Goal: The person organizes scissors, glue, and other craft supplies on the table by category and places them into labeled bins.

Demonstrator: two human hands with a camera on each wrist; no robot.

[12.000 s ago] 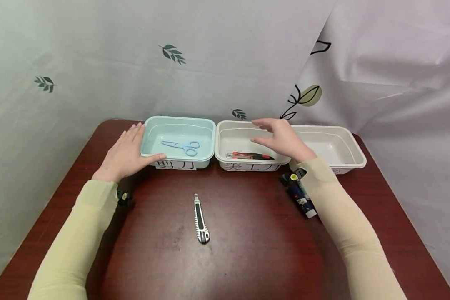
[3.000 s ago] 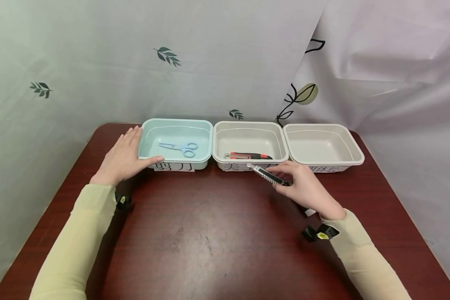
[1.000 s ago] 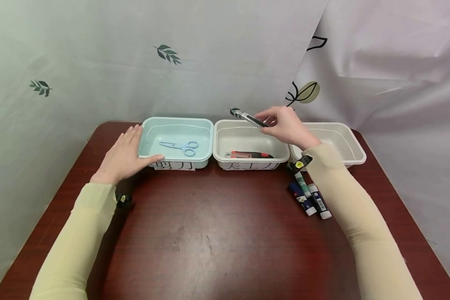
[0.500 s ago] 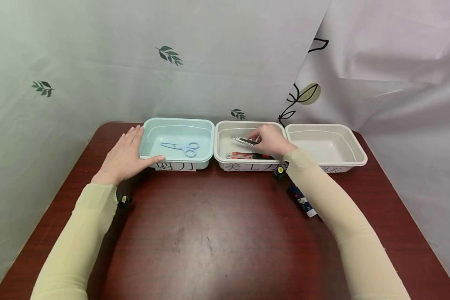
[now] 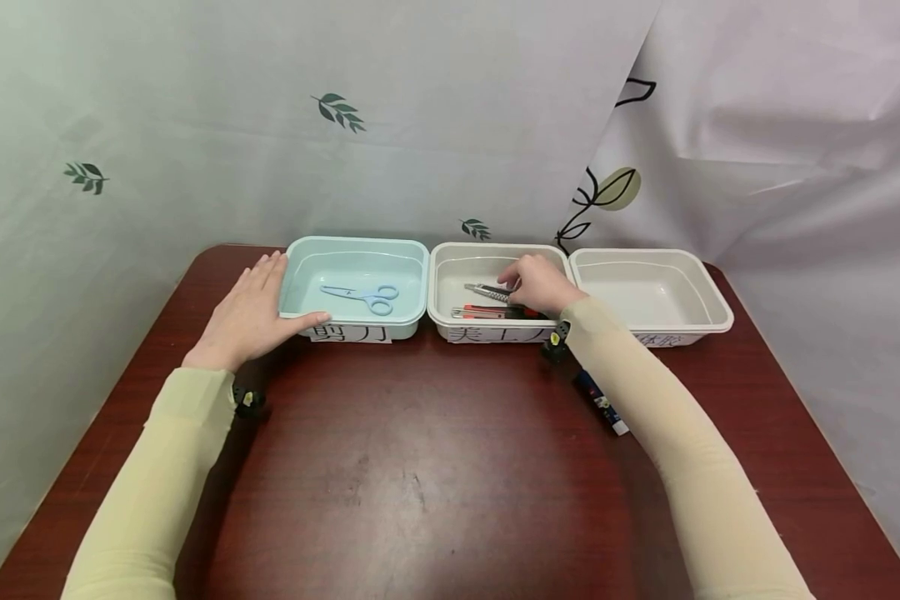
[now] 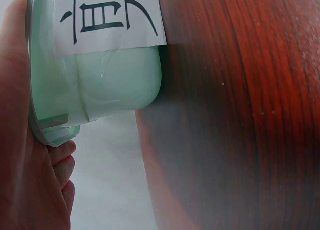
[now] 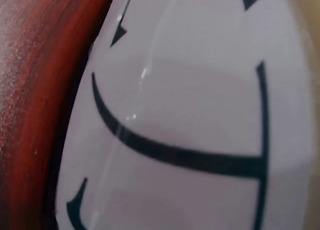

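Note:
In the head view, my right hand (image 5: 542, 285) reaches into the middle beige bin (image 5: 441, 283) and pinches a silver-and-black utility knife (image 5: 489, 292). That knife lies low in the bin, blade end to the left. Just in front of it are red-and-black utility knives (image 5: 487, 312), partly covered by the hand. My left hand (image 5: 243, 312) rests on the left side of the light blue bin (image 5: 423, 283), thumb along its front rim. Blue scissors (image 5: 363, 295) lie in that bin. The left wrist view shows the bin's green-looking wall (image 6: 115, 79) beside the palm.
A second beige bin (image 5: 712, 296) stands at the right end of the row. A dark blue glue stick (image 5: 602, 404) lies on the red-brown table (image 5: 390, 483), beside my right sleeve. The right wrist view is filled by a bin's white paper label (image 7: 190, 109).
The silver-and-black utility knife was lifted from the table, carried over the middle bin and lowered into it by my right hand. My left hand has stayed at the blue bin.

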